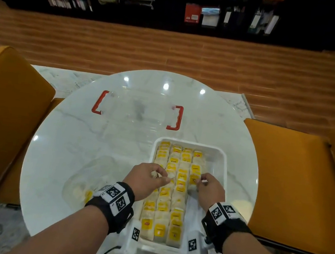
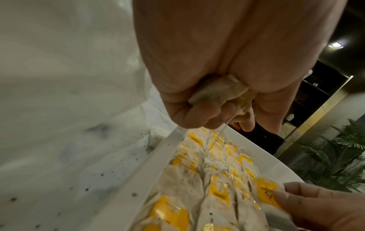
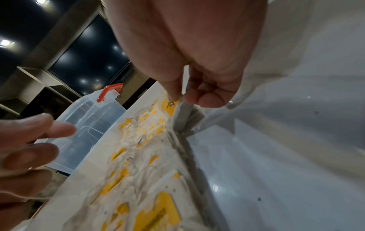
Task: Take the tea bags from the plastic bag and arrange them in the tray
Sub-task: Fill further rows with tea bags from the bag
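A white tray [image 1: 220,162] in front of me holds several rows of tea bags with yellow tags [image 1: 180,184]. My left hand [image 1: 148,178] hovers over the tray's left rows and grips a crumpled tea bag [image 2: 219,92] in its curled fingers, its string hanging down. My right hand [image 1: 208,185] is over the rightmost row and pinches a yellow-tagged tea bag [image 3: 173,106] between thumb and fingertip. The clear plastic bag [image 1: 87,182] lies left of the tray, behind my left wrist, with a few tea bags inside.
A clear storage box with red handles [image 1: 137,109] stands behind the tray on the round marble table [image 1: 70,134]. Orange chairs [image 1: 2,114] flank the table. Dark specks of tea dust dot the tabletop [image 2: 102,174] beside the tray.
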Action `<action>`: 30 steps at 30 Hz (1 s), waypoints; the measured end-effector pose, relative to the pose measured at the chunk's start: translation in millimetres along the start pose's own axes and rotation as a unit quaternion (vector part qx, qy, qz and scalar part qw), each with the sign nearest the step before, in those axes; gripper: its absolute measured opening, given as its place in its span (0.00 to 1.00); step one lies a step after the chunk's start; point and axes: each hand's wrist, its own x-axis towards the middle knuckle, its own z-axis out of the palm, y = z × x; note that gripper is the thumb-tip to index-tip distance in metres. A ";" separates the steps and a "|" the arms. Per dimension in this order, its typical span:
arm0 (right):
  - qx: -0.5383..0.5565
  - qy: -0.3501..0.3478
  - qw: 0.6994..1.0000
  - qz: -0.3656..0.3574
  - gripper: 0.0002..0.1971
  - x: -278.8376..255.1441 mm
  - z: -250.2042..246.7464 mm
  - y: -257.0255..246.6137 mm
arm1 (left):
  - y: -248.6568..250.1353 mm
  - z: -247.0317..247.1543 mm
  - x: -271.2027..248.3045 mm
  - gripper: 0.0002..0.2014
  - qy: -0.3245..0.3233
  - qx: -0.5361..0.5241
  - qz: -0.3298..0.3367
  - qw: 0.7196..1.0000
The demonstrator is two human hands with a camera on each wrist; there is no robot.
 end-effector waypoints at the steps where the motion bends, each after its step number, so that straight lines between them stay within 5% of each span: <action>1: -0.007 -0.001 1.000 0.007 0.05 0.4 1.5 -0.4 | 0.6 -0.5 -0.5 0.09 -0.001 0.000 0.001 1.000; 13: -0.108 -0.017 0.994 0.027 0.06 8.2 4.1 -6.4 | -3.4 0.8 -1.1 0.10 -0.006 0.011 -0.005 1.000; 16: -0.099 -0.015 0.995 0.027 0.09 8.3 0.4 -11.3 | -1.6 0.7 -2.7 0.15 -0.015 -0.105 -0.037 0.994; 18: -0.090 -0.009 0.996 0.012 0.16 5.5 -6.1 -17.8 | 1.7 -0.4 -6.6 0.23 -0.035 -0.314 -0.098 0.944; 20: -0.085 0.003 0.996 -0.029 0.20 -0.5 -15.7 -30.6 | 6.5 -5.6 -12.4 0.29 -0.065 -0.493 -0.152 0.854; 23: -0.033 0.000 0.987 -0.155 0.14 -12.8 -28.8 -55.7 | 11.7 -11.8 -18.4 0.38 -0.088 -0.630 -0.172 0.752; 26: 0.001 -0.060 0.961 -0.272 0.05 -29.8 -37.4 -80.3 | 19.0 -10.7 -22.1 0.42 -0.098 -0.681 -0.155 0.709; 30: -0.017 -0.075 0.933 -0.351 0.04 -40.4 -37.8 -96.0 | 28.7 -10.3 -24.8 0.45 -0.119 -0.686 -0.127 0.706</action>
